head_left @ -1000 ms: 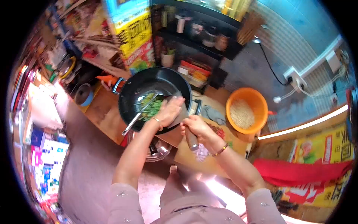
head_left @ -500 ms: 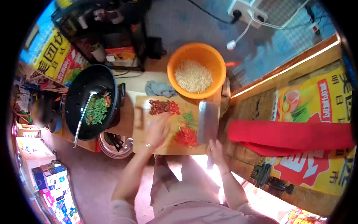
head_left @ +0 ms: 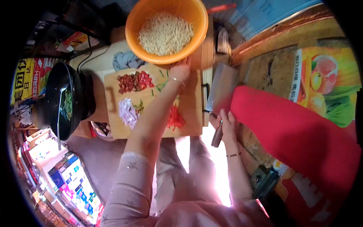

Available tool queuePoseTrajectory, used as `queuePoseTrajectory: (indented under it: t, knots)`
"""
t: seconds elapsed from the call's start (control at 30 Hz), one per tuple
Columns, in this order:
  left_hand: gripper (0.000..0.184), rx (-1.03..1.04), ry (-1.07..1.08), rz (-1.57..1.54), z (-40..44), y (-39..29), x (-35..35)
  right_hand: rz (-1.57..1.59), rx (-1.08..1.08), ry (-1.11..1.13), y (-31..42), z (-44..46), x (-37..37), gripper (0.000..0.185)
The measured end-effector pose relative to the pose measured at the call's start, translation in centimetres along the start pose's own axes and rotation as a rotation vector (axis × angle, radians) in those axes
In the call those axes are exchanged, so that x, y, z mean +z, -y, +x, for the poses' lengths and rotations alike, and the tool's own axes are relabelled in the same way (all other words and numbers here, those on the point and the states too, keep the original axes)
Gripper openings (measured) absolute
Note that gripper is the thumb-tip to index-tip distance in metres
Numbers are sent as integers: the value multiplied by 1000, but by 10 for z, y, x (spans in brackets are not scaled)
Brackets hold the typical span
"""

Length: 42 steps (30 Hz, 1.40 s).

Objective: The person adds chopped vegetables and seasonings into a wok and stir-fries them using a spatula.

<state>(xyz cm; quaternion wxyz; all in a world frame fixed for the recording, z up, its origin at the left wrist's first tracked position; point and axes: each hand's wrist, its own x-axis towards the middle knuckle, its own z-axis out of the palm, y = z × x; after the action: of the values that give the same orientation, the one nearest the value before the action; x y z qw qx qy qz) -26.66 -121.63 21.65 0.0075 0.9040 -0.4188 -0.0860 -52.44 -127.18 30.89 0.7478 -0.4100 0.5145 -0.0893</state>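
Observation:
My right hand (head_left: 227,128) is closed on the handle of a cleaver (head_left: 223,85), whose broad blade points away from me beside the cutting board's right edge. My left hand (head_left: 180,71) reaches across the wooden cutting board (head_left: 193,98) to the near rim of an orange colander (head_left: 130,28). Its fingers meet the rim and are partly hidden. Pale noodles (head_left: 165,34) fill the colander. On the board lie dark reddish pieces (head_left: 128,82), chopped red pieces (head_left: 145,79), sliced purple onion (head_left: 129,113), red pepper strips (head_left: 175,118) and green bits (head_left: 160,86).
A dark wok (head_left: 53,90) with a ladle (head_left: 60,113) and green vegetables (head_left: 67,106) stands left. A grey cloth (head_left: 126,61) lies behind the board. Red fabric (head_left: 280,125) covers part of the wooden surface (head_left: 261,77) at right.
My left hand has gone from the board to the colander's rim, and the onion shows now. The cleaver has moved right, off the board. The view has shifted.

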Motion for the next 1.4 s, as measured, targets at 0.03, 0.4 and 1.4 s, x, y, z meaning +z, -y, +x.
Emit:
queuePoseTrajectory:
  t: [0.03,0.4,1.4]
  knots:
    - [48,30,-51,-7,1,2,4,6,25,-7,-1,1,-4,25]
    - [29,-8,-356,34,-12,2,4,-123,22,136,-17,9,-17,14]
    - [40,-877,-553,-298,-20,52,-19,35,83,188,-13,5,7,16]
